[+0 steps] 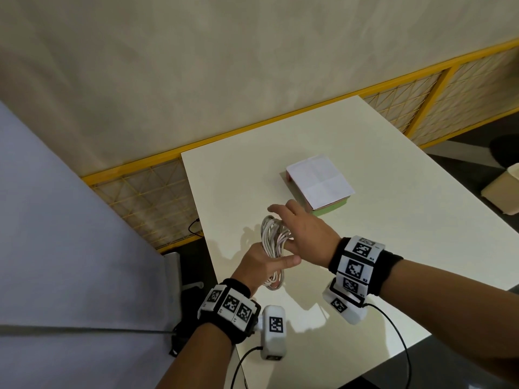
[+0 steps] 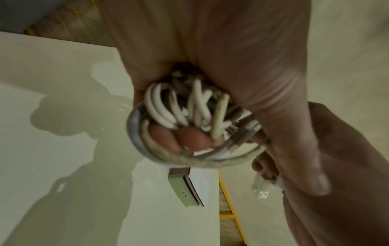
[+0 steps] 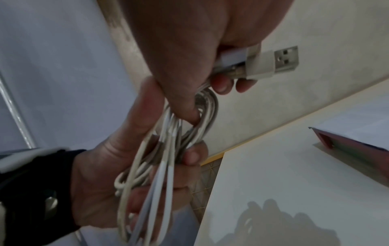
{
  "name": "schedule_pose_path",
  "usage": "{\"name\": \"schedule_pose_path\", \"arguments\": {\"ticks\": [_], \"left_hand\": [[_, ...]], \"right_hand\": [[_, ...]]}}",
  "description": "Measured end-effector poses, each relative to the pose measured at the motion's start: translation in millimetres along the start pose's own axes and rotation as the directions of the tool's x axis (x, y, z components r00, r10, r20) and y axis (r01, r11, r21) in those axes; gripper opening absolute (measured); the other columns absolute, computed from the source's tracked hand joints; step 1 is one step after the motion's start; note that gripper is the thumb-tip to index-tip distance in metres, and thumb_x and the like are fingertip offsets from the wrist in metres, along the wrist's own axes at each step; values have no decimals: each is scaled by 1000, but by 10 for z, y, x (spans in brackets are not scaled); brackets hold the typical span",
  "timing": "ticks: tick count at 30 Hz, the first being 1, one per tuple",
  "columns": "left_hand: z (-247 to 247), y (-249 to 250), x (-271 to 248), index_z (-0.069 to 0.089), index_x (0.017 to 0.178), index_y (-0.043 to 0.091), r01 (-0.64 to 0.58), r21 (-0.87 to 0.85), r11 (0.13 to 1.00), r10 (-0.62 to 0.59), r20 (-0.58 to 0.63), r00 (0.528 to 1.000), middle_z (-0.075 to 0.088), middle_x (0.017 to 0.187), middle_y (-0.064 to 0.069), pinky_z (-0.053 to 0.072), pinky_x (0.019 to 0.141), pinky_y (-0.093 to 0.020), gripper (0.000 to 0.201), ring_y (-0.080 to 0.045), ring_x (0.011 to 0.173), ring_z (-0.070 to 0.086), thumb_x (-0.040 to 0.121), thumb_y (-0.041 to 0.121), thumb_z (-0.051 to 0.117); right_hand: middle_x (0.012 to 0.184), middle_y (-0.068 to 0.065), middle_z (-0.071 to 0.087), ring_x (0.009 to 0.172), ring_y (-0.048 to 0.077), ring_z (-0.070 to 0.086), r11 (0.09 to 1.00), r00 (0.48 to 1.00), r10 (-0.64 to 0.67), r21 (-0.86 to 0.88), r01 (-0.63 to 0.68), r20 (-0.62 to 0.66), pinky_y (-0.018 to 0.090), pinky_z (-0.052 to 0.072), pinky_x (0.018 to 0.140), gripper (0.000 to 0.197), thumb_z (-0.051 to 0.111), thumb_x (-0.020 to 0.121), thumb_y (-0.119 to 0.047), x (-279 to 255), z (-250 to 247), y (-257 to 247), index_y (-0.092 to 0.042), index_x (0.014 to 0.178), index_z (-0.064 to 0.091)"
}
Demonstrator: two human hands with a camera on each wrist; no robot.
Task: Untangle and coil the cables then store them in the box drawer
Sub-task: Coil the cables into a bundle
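Note:
A coil of white cables [image 1: 271,234] hangs upright over the near left part of the white table [image 1: 379,220]. My left hand [image 1: 261,265] grips the coil's lower half, fingers curled round the strands [image 3: 168,149]. My right hand [image 1: 303,228] is at the coil's top, its thumb hooked through the loops. Its fingers pinch the cable's end beside a white USB plug [image 3: 280,60], which also shows in the left wrist view [image 2: 263,191]. The box drawer [image 1: 331,210], green and pink with white paper on top, sits shut just beyond the hands.
A yellow-framed mesh barrier [image 1: 146,197] runs along the table's far and left sides. A grey panel [image 1: 56,220] stands at the left. A cardboard box [image 1: 502,189] sits on the floor to the right. Black leads [image 1: 404,346] trail from the wrist cameras.

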State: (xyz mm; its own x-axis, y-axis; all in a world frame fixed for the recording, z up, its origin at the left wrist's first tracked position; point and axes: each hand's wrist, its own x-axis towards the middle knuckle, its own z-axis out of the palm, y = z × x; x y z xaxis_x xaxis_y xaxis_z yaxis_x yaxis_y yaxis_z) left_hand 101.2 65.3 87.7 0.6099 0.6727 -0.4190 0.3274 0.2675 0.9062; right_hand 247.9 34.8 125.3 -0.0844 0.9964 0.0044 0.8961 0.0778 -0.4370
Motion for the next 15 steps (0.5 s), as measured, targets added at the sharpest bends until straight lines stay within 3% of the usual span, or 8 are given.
{"name": "schedule_pose_path", "arguments": {"ticks": [1,3,7,10,11,13,15], "left_hand": [[4,5,15,65,74,8,6,31,1000,-5,-11,1000,59,68,-5,44,71,-29,32,-15,66,55,62,32,82],[19,12,44,56,60,16,33,89,995,-27,-63,998,50,58,2,40,61,-22,26,-13,57,47,69,23,80],[65,4,88,50,60,17,102,176,979,-87,-93,992,45,56,3,33,47,-14,27,-12,54,41,79,11,67],[103,3,76,54,64,14,140,180,974,-135,-40,990,51,62,-1,36,58,-23,16,-14,59,45,76,13,65],[115,3,68,59,68,12,137,166,977,-136,-14,991,57,68,-7,39,64,-26,9,-17,65,50,71,17,66],[143,-14,55,68,71,11,117,149,982,-122,28,992,67,87,-17,45,75,-31,16,-22,82,59,62,24,65],[167,-30,47,71,65,16,113,144,983,-120,40,992,71,92,-13,46,79,-30,12,-22,87,62,66,25,63]], "right_hand": [[107,8,46,68,36,57,1000,1000,11,4,-11,0,46,51,58,65,58,72,-7,17,-2,6,-17,132,36],[111,10,44,71,39,58,1000,1000,23,-18,-22,10,47,52,60,66,57,73,-6,37,-18,-1,-16,134,36],[122,15,43,86,38,57,991,995,32,-136,-19,96,46,52,66,61,58,78,-6,38,-51,-28,-8,135,38],[119,14,52,95,32,51,986,990,-4,-164,28,142,45,49,75,49,53,77,-6,14,-26,-22,-6,125,45],[113,13,55,92,31,51,988,988,3,-152,21,153,43,48,73,45,50,77,-6,9,-22,-17,-6,122,45],[101,13,61,81,30,52,987,981,30,-158,1,190,39,44,62,38,45,79,-6,12,-38,-15,-7,117,42],[92,14,63,72,34,56,984,980,37,-180,-1,197,38,42,55,34,46,79,-4,31,-52,-20,-6,112,40]]}}
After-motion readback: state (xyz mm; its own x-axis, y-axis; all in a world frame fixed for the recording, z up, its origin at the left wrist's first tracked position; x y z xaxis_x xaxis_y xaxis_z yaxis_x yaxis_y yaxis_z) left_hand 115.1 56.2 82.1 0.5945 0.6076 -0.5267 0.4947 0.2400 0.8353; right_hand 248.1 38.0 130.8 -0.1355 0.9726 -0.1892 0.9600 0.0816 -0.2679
